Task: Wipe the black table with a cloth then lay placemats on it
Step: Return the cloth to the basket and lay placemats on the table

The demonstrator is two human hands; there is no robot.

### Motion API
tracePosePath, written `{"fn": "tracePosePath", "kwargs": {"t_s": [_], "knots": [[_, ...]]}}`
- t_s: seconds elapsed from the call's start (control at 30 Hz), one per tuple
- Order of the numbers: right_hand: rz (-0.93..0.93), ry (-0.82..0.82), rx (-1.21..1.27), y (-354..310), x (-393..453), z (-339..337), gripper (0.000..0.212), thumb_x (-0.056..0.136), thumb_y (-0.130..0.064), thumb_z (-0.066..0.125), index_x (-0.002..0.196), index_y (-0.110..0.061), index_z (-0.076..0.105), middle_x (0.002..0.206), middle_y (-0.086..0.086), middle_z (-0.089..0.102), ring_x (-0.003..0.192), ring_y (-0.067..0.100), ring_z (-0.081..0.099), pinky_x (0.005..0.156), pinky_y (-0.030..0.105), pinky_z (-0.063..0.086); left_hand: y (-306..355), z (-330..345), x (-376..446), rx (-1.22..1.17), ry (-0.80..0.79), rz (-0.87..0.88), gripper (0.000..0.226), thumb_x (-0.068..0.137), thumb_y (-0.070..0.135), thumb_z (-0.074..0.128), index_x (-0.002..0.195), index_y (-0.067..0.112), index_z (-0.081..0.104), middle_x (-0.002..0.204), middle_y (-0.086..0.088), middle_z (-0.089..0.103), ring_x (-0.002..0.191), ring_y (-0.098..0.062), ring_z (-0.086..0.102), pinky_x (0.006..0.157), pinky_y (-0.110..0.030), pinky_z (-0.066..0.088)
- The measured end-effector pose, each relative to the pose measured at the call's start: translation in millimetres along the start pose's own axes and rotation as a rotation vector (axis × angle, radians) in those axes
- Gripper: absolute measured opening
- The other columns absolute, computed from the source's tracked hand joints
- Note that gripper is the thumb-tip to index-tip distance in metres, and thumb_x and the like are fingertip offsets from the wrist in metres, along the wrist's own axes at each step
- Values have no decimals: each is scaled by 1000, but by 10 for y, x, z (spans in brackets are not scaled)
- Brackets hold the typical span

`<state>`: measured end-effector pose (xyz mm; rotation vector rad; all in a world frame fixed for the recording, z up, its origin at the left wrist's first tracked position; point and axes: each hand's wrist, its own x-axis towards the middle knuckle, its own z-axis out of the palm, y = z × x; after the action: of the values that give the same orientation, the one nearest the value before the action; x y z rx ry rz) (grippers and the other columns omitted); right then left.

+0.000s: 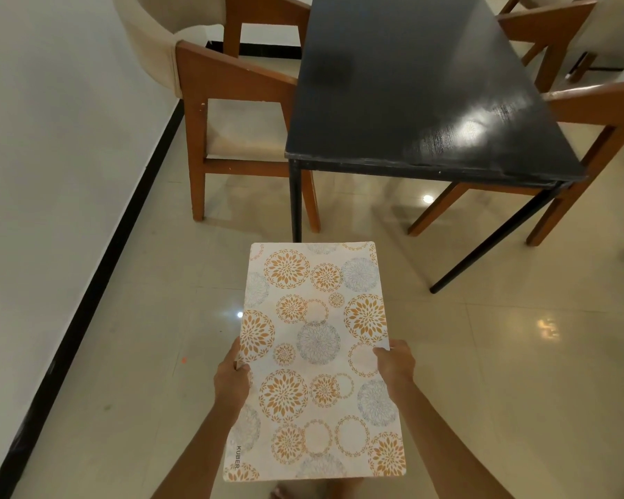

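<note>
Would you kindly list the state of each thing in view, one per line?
placemat: held flat above the floor by both hands, not yet on the table
left hand: gripping the placemat's left edge
right hand: gripping the placemat's right edge
black table: bare, glossy
chairs: pushed up to the table, unoccupied
</note>
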<state>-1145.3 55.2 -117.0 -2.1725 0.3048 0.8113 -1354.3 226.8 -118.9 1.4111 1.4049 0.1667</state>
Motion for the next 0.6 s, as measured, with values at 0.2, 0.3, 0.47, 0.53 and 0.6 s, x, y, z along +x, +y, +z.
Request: {"fn": "tracePosePath", "kwargs": {"t_s": [0.2, 0.3, 0.47, 0.53, 0.6], "knots": [[11, -11, -21, 106, -32, 2, 42, 95, -7, 55, 136, -3, 44, 116, 16, 57, 85, 24, 54, 68, 31, 43, 12, 54, -43, 142, 55, 34, 58, 93, -4, 44, 146, 17, 34, 133, -25, 45, 123, -39, 46, 101, -44, 40], [-1, -11, -31, 135, -53, 4, 45, 95, -5, 55, 139, -4, 46, 130, 17, 56, 98, 28, 58, 73, 32, 45, 20, 92, -60, 187, 85, 12, 55, 93, 1, 53, 145, 9, 36, 129, -23, 42, 121, -38, 46, 102, -44, 39], [-14, 17, -30, 111, -156, -6, 42, 93, 4, 52, 134, 1, 52, 123, 23, 62, 105, 40, 62, 86, 44, 52, 65, 124, -123, 424, 120, -1, 51, 94, 15, 56, 142, 11, 39, 134, -20, 43, 123, -37, 36, 100, -47, 34], [-21, 30, -15, 152, -114, 41, 45, 91, 3, 54, 136, -1, 52, 113, 21, 66, 82, 31, 65, 67, 35, 53, 87, 127, -143, 456, 120, -7, 51, 94, 18, 56, 142, 11, 39, 136, -19, 44, 124, -37, 36, 101, -47, 33], [-26, 54, -30, 203, -60, 89, 42, 90, 0, 56, 132, -1, 56, 106, 17, 66, 72, 25, 60, 57, 27, 45, 96, 129, -154, 451, 118, -7, 52, 94, 17, 56, 142, 9, 38, 138, -19, 42, 126, -37, 35, 102, -46, 32]]}}
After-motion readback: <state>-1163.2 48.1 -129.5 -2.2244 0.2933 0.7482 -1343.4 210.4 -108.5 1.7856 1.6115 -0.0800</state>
